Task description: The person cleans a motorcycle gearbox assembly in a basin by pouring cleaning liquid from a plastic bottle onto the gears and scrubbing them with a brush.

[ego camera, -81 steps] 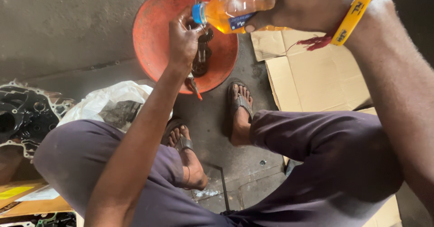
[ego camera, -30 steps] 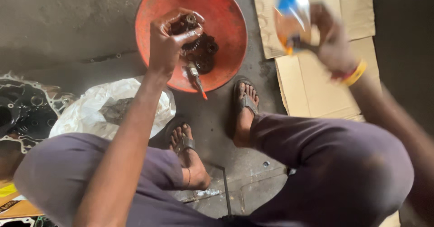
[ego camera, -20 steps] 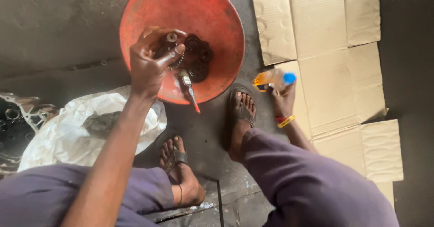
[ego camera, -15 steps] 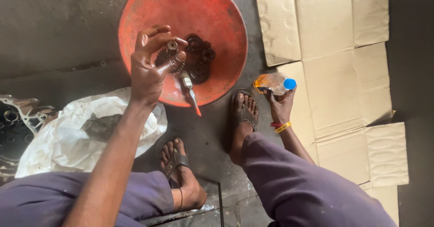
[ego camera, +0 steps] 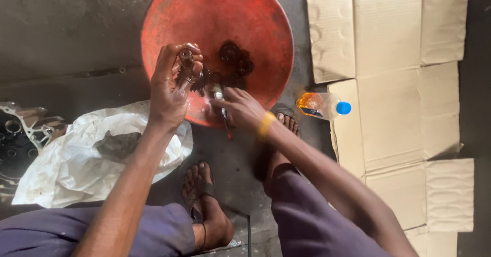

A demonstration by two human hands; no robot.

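My left hand [ego camera: 171,85] holds a small dark geared shaft [ego camera: 186,58] up over the near-left side of a round red basin [ego camera: 215,11]. More oily dark gears [ego camera: 236,62] lie in the basin's middle. My right hand [ego camera: 241,108], a yellow band at its wrist, reaches in over the basin's near rim. Its fingers lie around a small brush [ego camera: 221,94]; the brush's red handle tip [ego camera: 229,132] sticks out below the hand. A plastic bottle of orange liquid [ego camera: 322,105] with a blue cap lies on its side at the cardboard's edge, free of either hand.
Flattened cardboard sheets [ego camera: 394,78] cover the floor on the right. A crumpled white plastic bag [ego camera: 71,159] lies at the left, with a metal engine casing [ego camera: 18,129] beyond it. My sandalled feet [ego camera: 204,195] rest on the concrete below the basin.
My right hand has set the bottle down by the cardboard and moved left to the brush in the basin. The left hand still holds the geared shaft, a little lower.
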